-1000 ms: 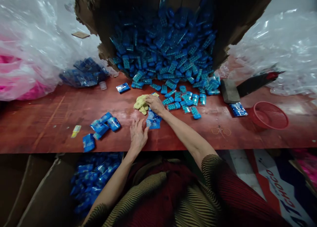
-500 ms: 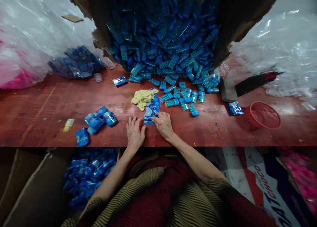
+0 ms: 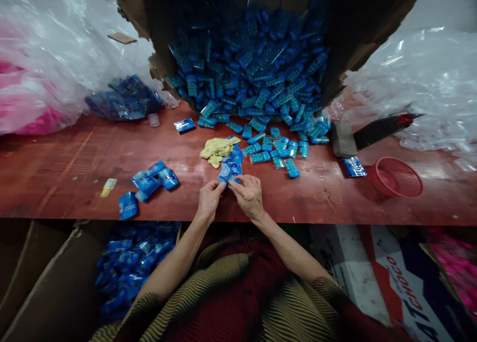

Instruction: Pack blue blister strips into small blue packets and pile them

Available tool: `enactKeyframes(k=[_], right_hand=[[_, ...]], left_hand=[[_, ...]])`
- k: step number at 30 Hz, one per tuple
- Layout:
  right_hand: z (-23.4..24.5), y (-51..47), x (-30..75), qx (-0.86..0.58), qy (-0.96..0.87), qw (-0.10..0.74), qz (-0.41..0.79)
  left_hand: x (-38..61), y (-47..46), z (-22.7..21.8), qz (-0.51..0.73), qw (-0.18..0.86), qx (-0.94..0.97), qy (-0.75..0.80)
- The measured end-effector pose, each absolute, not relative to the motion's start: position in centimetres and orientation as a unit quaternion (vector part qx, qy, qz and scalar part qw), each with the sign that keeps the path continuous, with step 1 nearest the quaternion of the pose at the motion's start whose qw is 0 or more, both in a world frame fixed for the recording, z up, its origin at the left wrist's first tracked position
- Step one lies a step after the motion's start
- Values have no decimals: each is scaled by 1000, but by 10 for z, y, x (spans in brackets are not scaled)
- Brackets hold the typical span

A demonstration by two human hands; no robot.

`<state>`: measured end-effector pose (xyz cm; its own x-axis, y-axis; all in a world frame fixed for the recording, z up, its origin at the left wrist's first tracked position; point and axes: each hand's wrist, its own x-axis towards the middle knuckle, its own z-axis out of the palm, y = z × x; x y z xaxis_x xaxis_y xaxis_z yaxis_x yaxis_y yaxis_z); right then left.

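Observation:
My left hand [image 3: 209, 199] and my right hand [image 3: 249, 197] meet close to the front of the table, fingertips pinched together at the near edge of a flat blue printed packet [image 3: 234, 168]. Whether this is one packet or the top one of a stack cannot be made out. More flat blue packets [image 3: 235, 155] lie just behind it, partly under a crumpled pale yellow cloth [image 3: 218, 149]. To the right of these are several blue cases with clear wrapping and turquoise dots [image 3: 260, 157]. Left of my hands sit several filled blue packets [image 3: 146, 184].
A big torn carton [image 3: 158, 63] full of blue cases opens at the back. On the right stand a red plastic basket [image 3: 398, 179] and a grey block [image 3: 343, 139] beside a dark blade-like piece. Clear plastic bags [image 3: 428, 83] flank the carton. A box of blue packets [image 3: 136, 262] sits below the table edge.
My left hand has gone from lying spread on the table to pinching at the packet's near edge. My right hand has shifted slightly toward me. The view has tilted a little.

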<state>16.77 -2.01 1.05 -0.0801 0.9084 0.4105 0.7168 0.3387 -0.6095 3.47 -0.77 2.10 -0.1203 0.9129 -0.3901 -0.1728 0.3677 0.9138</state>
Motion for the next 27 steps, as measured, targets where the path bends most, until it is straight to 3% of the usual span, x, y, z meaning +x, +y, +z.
enactKeyframes(k=[4, 8, 20, 27], right_hand=[[12, -9, 171, -573, -588, 450, 351], [10, 2, 171, -526, -469, 450, 549], [11, -8, 145, -576, -413, 504, 493], [15, -10, 143, -589, -421, 510, 465]], left_hand=[[33, -6, 21, 472, 620, 310, 544], [35, -7, 25, 491, 637, 295, 515], [51, -10, 17, 549, 593, 240, 538], [51, -4, 28, 518, 649, 208, 518]])
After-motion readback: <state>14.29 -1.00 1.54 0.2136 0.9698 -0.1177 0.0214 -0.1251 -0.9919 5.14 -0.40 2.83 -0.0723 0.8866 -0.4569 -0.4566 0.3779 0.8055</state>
